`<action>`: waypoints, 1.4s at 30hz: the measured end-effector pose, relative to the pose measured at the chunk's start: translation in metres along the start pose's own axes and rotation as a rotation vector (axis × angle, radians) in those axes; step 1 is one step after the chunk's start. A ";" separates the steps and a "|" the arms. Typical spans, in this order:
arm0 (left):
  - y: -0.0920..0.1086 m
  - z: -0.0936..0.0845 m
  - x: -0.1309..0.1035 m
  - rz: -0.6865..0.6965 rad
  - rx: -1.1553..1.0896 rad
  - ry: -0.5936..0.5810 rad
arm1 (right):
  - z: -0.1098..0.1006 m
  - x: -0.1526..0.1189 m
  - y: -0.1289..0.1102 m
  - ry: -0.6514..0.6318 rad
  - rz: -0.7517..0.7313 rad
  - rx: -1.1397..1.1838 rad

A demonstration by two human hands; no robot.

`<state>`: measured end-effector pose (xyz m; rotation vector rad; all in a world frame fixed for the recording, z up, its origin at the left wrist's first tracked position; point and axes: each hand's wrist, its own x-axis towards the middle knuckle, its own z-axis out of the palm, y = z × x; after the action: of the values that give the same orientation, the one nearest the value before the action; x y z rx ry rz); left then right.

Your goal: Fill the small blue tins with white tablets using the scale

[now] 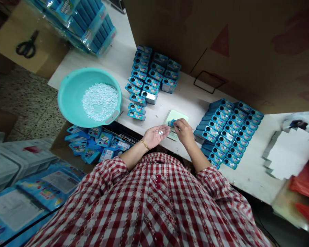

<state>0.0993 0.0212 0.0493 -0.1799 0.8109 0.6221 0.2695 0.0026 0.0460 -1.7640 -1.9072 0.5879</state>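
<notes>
1. Wrapped packs (89, 25), 11 o'clock: white capitals that seem to begin "CARAM"; the rest is blurred.
2. Tins, at 12 (152, 81) and 3 o'clock (225, 129): colourful logos, words too small to read.
3. Loose packs (104, 139), 8 o'clock: similar logos, unreadable.
4. Dark strip (127, 136) beside them: pale lettering, unclear.
5. Cardboard (249, 58), between 1 and 2 o'clock: plain red triangle.

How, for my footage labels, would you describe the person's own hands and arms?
The left hand and right hand are bare; a gold-coloured bangle circles the left wrist. Red-and-white checked sleeves leave the forearms partly uncovered.
</notes>
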 end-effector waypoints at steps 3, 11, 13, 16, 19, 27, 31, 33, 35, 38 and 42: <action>0.003 -0.008 -0.005 0.009 0.007 0.035 | -0.005 -0.003 0.003 0.053 -0.006 -0.014; 0.024 -0.049 -0.018 0.149 0.015 0.250 | -0.044 -0.032 0.028 0.439 0.090 -0.043; 0.027 -0.055 -0.020 0.175 0.023 0.294 | -0.047 -0.037 0.036 0.466 0.141 -0.062; 0.027 -0.057 -0.020 0.189 0.058 0.313 | -0.045 -0.041 0.042 0.453 0.192 -0.061; 0.024 -0.055 -0.019 0.197 0.108 0.295 | -0.039 -0.041 0.043 0.402 0.164 -0.016; 0.014 -0.038 -0.019 0.205 0.191 0.140 | -0.018 -0.035 0.008 0.195 0.005 -0.042; -0.001 -0.023 -0.019 0.126 0.203 -0.048 | 0.008 -0.032 -0.033 -0.004 -0.196 0.023; -0.008 -0.018 -0.019 0.098 0.196 -0.091 | 0.017 -0.031 -0.043 -0.070 -0.207 0.017; -0.013 -0.014 -0.017 0.083 0.183 -0.107 | 0.019 -0.031 -0.043 -0.103 -0.199 0.022; -0.015 -0.011 -0.014 0.074 0.178 -0.092 | 0.014 -0.028 -0.030 -0.079 -0.196 0.057; -0.007 -0.010 -0.012 0.089 0.190 -0.055 | 0.000 -0.013 -0.005 0.064 -0.092 0.058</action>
<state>0.0904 0.0066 0.0508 0.0467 0.8236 0.6268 0.2665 -0.0104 0.0485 -1.6304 -1.8974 0.5421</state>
